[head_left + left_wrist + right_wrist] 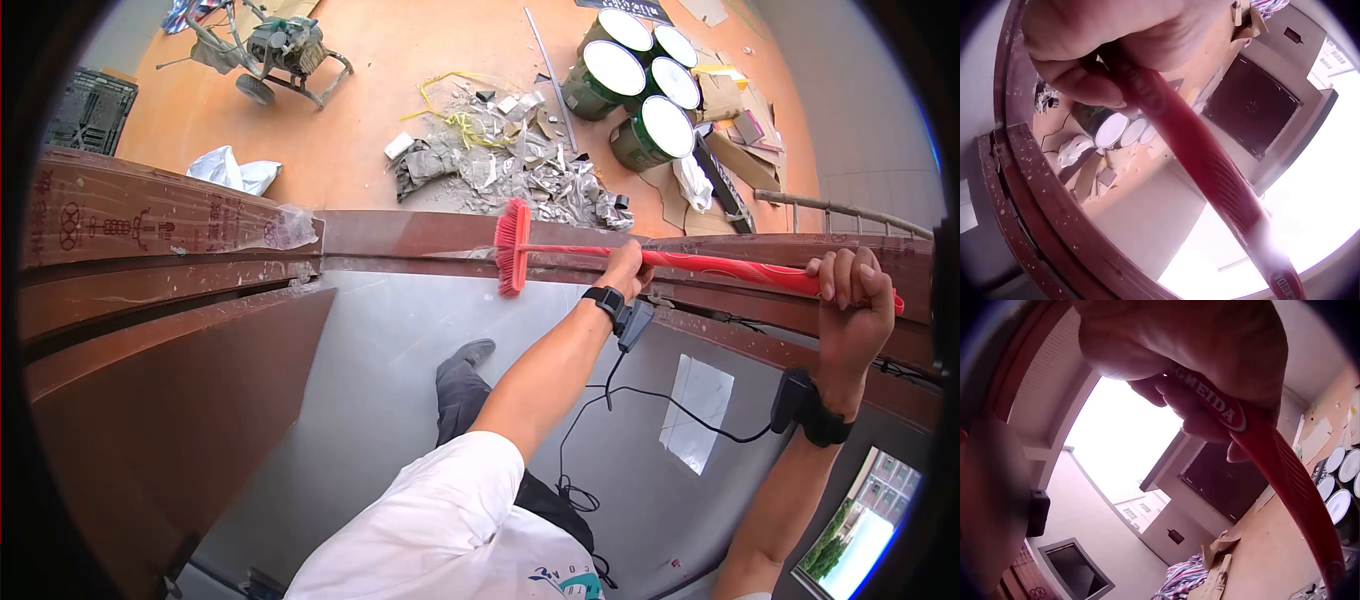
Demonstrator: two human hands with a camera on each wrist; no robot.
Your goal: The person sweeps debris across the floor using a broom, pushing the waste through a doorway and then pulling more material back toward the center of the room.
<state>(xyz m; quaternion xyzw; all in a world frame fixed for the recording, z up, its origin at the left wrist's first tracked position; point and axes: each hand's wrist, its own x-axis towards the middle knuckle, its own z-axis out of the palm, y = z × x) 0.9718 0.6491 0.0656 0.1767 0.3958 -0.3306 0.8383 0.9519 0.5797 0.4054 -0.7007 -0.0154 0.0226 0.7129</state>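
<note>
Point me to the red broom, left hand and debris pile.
Red broom (722,267): head view, mid-handle.
Left hand (626,266): head view, back of the hand.
Debris pile (520,165): head view, middle of the heap.

In the head view, the left hand (628,266) and the right hand (852,295) each cover a stretch of the red broom handle (740,268). Both hands run off the top edge of their own wrist views; the lettering (1210,400) begins out of sight beneath the right one. In the left wrist view, the bottom edge crops the handle, and glare (1266,240) washes out a patch of it. A dark shape (997,481) at the right wrist view's left side is too blurred to name. The head view's lower edge cuts the white shirt (430,525), and many scraps in the rubble heap (530,160) are too small to tell apart.
</note>
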